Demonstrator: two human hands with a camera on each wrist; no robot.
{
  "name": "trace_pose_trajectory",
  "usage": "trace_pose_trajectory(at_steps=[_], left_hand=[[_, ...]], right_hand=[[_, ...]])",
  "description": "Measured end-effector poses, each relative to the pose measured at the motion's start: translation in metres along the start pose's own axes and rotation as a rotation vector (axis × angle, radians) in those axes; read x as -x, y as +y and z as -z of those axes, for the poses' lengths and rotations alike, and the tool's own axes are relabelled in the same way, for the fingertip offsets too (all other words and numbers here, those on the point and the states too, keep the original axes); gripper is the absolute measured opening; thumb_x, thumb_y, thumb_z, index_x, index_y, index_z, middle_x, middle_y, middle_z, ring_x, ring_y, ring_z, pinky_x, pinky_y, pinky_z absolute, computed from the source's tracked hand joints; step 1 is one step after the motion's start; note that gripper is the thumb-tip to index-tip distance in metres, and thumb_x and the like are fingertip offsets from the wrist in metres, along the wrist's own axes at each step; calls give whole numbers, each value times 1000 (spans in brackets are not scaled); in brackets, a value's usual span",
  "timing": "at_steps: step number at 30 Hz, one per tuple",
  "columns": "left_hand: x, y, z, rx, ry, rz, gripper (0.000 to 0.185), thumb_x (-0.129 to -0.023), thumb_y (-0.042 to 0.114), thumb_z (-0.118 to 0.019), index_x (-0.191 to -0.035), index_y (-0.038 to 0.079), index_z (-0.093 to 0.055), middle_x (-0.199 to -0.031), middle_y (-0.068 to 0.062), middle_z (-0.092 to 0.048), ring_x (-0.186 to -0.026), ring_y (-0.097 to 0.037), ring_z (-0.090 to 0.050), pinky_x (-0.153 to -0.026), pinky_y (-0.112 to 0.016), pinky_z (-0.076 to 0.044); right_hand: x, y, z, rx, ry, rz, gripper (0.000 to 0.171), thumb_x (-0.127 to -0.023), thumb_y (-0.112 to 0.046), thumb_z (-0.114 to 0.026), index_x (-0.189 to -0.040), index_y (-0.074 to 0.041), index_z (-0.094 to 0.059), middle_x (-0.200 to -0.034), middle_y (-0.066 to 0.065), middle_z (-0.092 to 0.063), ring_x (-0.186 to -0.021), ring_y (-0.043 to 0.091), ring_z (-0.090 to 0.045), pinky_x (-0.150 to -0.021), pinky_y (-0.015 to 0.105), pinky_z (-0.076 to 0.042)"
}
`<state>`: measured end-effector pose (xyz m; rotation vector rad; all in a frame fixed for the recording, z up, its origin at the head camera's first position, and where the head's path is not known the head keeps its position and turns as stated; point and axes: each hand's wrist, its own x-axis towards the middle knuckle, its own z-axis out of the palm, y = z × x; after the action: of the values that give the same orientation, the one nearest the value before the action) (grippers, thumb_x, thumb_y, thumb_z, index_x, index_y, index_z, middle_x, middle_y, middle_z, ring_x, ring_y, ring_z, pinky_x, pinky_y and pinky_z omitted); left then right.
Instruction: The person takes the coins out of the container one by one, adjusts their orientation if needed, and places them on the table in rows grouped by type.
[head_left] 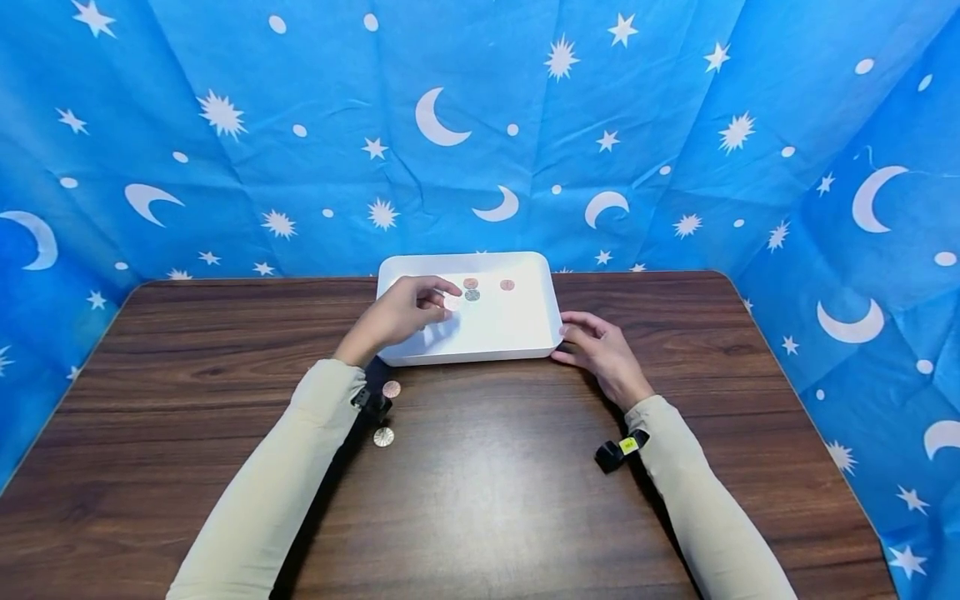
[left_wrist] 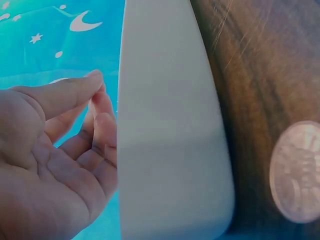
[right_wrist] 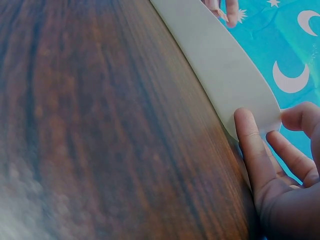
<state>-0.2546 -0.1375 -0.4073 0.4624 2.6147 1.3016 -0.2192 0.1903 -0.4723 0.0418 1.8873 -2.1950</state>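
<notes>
— What's the left hand (head_left: 401,312) doing over there?

— It's hovering inside the white tray (head_left: 525,329), fingertips drawn together around a pale coin (head_left: 453,302). Thumb and forefinger seem to be pinching it, though from here the coin is blurring into the white of the tray floor. In the left wrist view the fingers (left_wrist: 97,115) are curling toward the thumb, with the tray wall (left_wrist: 170,140) standing just beside the palm.

— Anything else lying in the tray?

— Just past those fingertips two coins are sitting close together, a reddish one (head_left: 470,283) and a greyish one (head_left: 472,295) right under it. A third, reddish coin (head_left: 507,285) is lying a little further out from the hand.

— And the right hand (head_left: 600,350)?

— It's resting against the tray's near corner, fingers fairly straight, steadying it rather than gripping. The right wrist view is showing a fingertip (right_wrist: 247,125) touching the rim.

— What's behind the left wrist?

— Two more coins are lying on the dark wooden table (head_left: 150,417): a copper one (head_left: 391,388) just beside the wrist and a silvery one (head_left: 383,437) nearer the sleeve. A blue cloth with moons and stars (head_left: 225,125) is hanging all around.
</notes>
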Motion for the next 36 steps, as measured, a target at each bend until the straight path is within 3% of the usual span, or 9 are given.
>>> trace_pose_trajectory(at_steps=[3, 10, 14, 20, 27, 36], left_hand=[[8, -1, 2, 31, 8, 17, 32, -102, 3, -68, -134, 2, -69, -98, -11, -62, -75, -19, -51, -63, -27, -44], [26, 2, 7, 12, 72, 5, 33, -99, 5, -74, -132, 3, -70, -98, -11, -67, -82, -20, -56, -70, -27, -46], [40, 7, 9, 7, 80, 36, 35, -97, 7, -77, -131, 4, -70, -99, -10, -68, -85, -22, -59, -71, -28, -49], [61, 9, 5, -14, 56, 77, 30, -100, 10, -73, -130, 8, -71, -101, -8, -71, -88, -22, -63, -76, -32, -50], [81, 3, -1, 104, -7, 136, 35, -103, -2, -62, -138, 2, -66, -107, -21, -71, -67, -34, -65, -54, -36, -56], [99, -1, -15, 51, -50, 141, 33, -106, -2, -57, -138, -1, -66, -103, -16, -76, -80, -25, -68, -65, -39, -58]], right_hand=[[0, 0, 0, -3, 0, -1, 42, -106, -7, -61, -146, 4, -53, -148, 24, -50, -122, 28, -61, -93, 39, -60], [0, -3, 0, 5, 19, -8, 40, -106, -7, -61, -145, 3, -55, -147, 21, -50, -121, 27, -61, -92, 37, -60], [1, -4, 0, 12, 12, -8, 42, -106, -8, -61, -146, 3, -53, -148, 21, -48, -122, 28, -60, -93, 38, -60], [1, -2, -2, 3, 9, -21, 42, -106, -7, -61, -146, 3, -53, -148, 21, -48, -123, 28, -60, -92, 38, -60], [-1, 0, -3, -6, -3, -2, 42, -107, -7, -61, -146, 4, -53, -147, 22, -49, -121, 28, -62, -93, 38, -60], [-1, 0, 0, -10, 7, 2, 41, -106, -6, -60, -145, 4, -54, -147, 23, -49, -123, 31, -61, -92, 38, -60]])
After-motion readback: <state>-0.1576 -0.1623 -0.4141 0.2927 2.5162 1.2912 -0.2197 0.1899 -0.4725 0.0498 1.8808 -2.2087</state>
